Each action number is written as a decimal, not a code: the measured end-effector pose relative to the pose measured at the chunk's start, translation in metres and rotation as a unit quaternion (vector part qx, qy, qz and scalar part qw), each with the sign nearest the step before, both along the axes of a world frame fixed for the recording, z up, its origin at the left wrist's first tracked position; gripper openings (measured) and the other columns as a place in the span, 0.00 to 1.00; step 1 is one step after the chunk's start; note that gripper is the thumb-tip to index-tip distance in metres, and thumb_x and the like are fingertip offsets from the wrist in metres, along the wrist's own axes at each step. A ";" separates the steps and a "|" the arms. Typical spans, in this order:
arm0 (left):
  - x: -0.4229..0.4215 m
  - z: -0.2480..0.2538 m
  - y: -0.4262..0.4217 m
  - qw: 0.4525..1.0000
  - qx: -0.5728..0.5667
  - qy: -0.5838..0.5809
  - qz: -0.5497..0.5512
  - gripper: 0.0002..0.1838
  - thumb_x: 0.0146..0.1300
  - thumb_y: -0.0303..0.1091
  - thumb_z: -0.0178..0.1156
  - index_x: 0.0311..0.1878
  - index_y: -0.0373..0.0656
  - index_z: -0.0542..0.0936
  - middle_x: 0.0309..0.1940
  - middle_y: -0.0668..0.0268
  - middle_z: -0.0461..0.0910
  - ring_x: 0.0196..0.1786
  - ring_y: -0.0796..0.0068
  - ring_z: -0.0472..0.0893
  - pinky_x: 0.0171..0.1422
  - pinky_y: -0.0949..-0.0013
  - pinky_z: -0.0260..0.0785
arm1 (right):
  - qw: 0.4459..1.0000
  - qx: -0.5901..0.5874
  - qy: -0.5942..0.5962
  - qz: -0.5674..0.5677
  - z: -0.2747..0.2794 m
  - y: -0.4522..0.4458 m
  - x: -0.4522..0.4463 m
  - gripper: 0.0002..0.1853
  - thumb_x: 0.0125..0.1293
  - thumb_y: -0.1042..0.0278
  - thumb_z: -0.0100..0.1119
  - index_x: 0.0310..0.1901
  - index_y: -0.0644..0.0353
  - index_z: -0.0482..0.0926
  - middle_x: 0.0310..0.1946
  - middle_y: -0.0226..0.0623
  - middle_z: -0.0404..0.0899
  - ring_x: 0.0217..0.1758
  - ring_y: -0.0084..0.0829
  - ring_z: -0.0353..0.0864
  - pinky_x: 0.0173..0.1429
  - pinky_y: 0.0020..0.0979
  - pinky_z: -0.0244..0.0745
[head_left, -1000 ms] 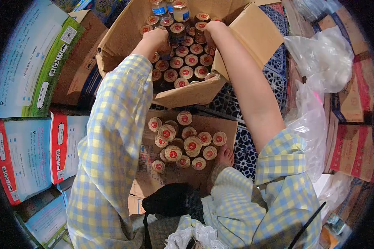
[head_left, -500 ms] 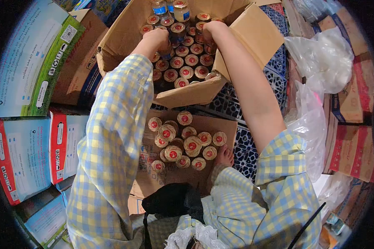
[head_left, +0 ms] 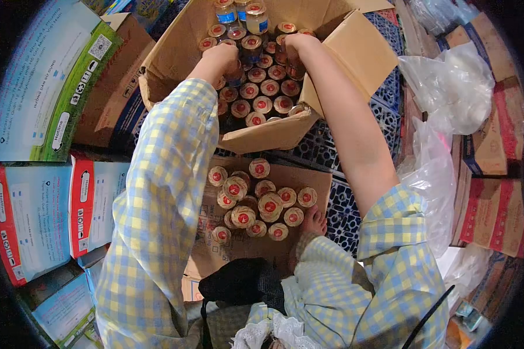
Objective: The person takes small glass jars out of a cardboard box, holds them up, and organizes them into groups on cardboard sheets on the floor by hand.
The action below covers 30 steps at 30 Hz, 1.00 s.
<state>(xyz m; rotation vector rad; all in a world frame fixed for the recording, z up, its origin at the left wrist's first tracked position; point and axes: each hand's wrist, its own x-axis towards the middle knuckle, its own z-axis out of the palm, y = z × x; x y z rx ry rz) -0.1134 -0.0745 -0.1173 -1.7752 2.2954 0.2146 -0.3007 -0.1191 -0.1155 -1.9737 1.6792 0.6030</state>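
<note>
An opened cardboard box (head_left: 268,135) holds several small glass jars (head_left: 249,91) with gold lids and red emblems, packed upright. Inside its left side, my left hand (head_left: 220,60) is closed around a jar (head_left: 235,78); part of the glass shows below the fingers. My right hand (head_left: 297,46) reaches in by the right wall, its fingers wrapped round another jar (head_left: 296,71). Both jars are partly hidden by the hands. At the back, a few jars with blue labels (head_left: 256,21) stand higher than the others. Nearer me, more lidded jars (head_left: 270,206) are grouped, some stacked, on flat cardboard (head_left: 215,256).
Printed cartons (head_left: 29,215) line the left side. Clear plastic bags (head_left: 448,87) and brown-red boxes (head_left: 495,215) lie on the right. Dark plastic grating (head_left: 343,215) forms the floor, and a bare foot (head_left: 314,222) rests beside the grouped jars.
The view has shifted very slightly, so the box and jars sit a little lower. Both hands keep the same grip inside the box.
</note>
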 end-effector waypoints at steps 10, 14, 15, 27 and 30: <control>-0.002 -0.007 -0.002 0.999 0.028 0.006 0.016 0.16 0.44 0.33 0.60 0.39 0.41 0.80 0.42 0.57 0.78 0.46 0.60 0.78 0.46 0.63 0.72 | 0.997 -0.053 0.045 0.025 -0.002 -0.003 0.004 0.27 0.41 0.62 0.68 0.47 0.59 0.76 0.46 0.40 0.77 0.44 0.36 0.78 0.48 0.32 0.74; 0.003 -0.008 -0.007 0.997 -0.005 0.025 -0.074 0.16 0.41 0.33 0.60 0.37 0.43 0.81 0.40 0.57 0.79 0.44 0.58 0.78 0.45 0.64 0.72 | 0.996 -0.076 0.045 0.001 0.007 0.007 0.009 0.28 0.37 0.62 0.71 0.45 0.58 0.77 0.45 0.38 0.78 0.44 0.34 0.78 0.46 0.32 0.75; 0.006 -0.007 -0.009 0.995 0.001 0.031 -0.094 0.16 0.41 0.33 0.60 0.37 0.44 0.80 0.38 0.57 0.79 0.43 0.58 0.78 0.44 0.64 0.72 | 0.995 -0.087 0.044 -0.002 0.003 0.005 0.008 0.29 0.36 0.62 0.72 0.45 0.57 0.78 0.44 0.38 0.78 0.44 0.34 0.78 0.45 0.32 0.76; 0.023 0.007 -0.014 0.955 0.047 0.290 -0.028 0.12 0.44 0.26 0.52 0.36 0.40 0.74 0.28 0.60 0.79 0.28 0.65 0.78 0.29 0.66 0.70 | 0.994 -0.104 0.036 -0.020 -0.003 0.001 0.006 0.24 0.39 0.58 0.68 0.42 0.57 0.79 0.39 0.39 0.79 0.39 0.34 0.79 0.41 0.32 0.76; 0.028 0.011 -0.016 0.936 0.143 0.319 0.038 0.15 0.46 0.23 0.50 0.41 0.39 0.72 0.33 0.63 0.78 0.26 0.72 0.78 0.26 0.70 0.70 | 0.994 -0.100 0.038 -0.008 -0.002 0.003 0.006 0.23 0.41 0.56 0.66 0.41 0.58 0.79 0.38 0.39 0.80 0.38 0.35 0.79 0.40 0.31 0.76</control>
